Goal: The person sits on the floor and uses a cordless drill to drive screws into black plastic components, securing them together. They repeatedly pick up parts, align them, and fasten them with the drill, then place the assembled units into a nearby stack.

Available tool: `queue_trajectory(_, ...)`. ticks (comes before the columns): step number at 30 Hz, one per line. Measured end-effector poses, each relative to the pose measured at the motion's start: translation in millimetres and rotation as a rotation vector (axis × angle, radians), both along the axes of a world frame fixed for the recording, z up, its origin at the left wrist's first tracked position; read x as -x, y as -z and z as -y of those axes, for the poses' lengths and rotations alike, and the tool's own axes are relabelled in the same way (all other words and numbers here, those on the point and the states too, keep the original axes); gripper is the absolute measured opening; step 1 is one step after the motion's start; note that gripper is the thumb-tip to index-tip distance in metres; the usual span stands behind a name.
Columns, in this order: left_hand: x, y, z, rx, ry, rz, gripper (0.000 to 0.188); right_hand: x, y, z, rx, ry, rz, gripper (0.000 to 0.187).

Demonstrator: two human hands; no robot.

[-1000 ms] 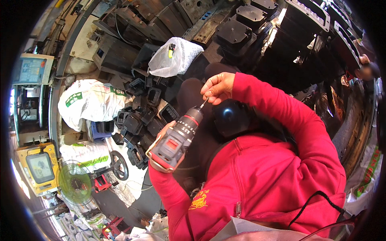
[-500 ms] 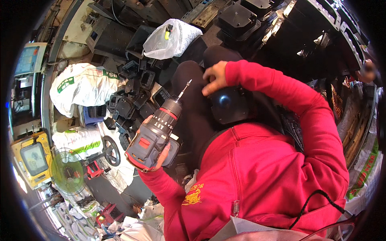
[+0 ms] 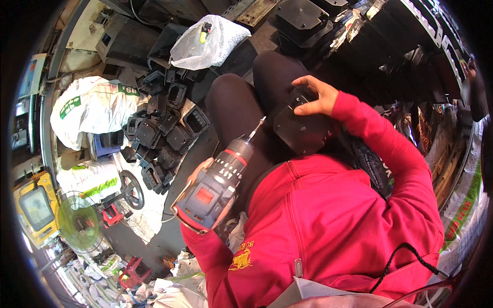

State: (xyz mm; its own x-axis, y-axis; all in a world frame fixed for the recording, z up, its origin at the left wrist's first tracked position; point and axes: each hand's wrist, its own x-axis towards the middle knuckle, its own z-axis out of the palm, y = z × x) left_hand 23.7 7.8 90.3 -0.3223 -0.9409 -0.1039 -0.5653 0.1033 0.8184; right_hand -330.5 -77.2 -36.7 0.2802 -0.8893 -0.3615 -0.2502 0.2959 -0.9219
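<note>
My left hand [image 3: 204,168] is wrapped round a cordless drill [image 3: 215,179] with a dark grey body and a red ring. Its long bit [image 3: 257,129] points up and to the right, the tip beside the left edge of a black plastic housing [image 3: 303,131]. That boxy housing rests on my lap, tilted. Across its far end lies my right hand [image 3: 321,98], thumb on the top face and fingers hooked over the far edge. What sits under the right fingers is partly hidden. Whether the bit tip touches the housing, I cannot tell.
Several black plastic frames [image 3: 167,120] lie heaped on the left. Beyond my knees is a clear plastic bag [image 3: 210,43] of small pale pieces. Stacked black housings [image 3: 300,20] stand at the far right. A green fan [image 3: 78,220] and a white sack [image 3: 92,110] are on the left.
The drill has moved right, its bit now close to the housing. My right hand has shifted right and now grips the housing's far end; the housing has turned and tilted.
</note>
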Motion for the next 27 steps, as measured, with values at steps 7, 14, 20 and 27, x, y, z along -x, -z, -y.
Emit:
queue_trajectory(7, 34, 10, 26, 0.108, 0.289, 0.122, 0.074, -6, -11, -40, 0.223, 0.17, -0.209, 0.067)
queue_trajectory(14, 52, 17, 39, -0.007, 0.362, 0.166, 0.074, -4, -14, -38, 0.263, 0.117, -0.191, 0.05)
queue_trajectory(20, 66, 6, 48, 0.028, 0.423, 0.295, 0.066, -3, -4, -38, 0.347, 0.118, -0.217, 0.051)
queue_trajectory(27, 79, -7, 59, 0.12, 0.552, 0.405, 0.062, -4, 1, -39, 0.399, 0.165, -0.197, 0.052)
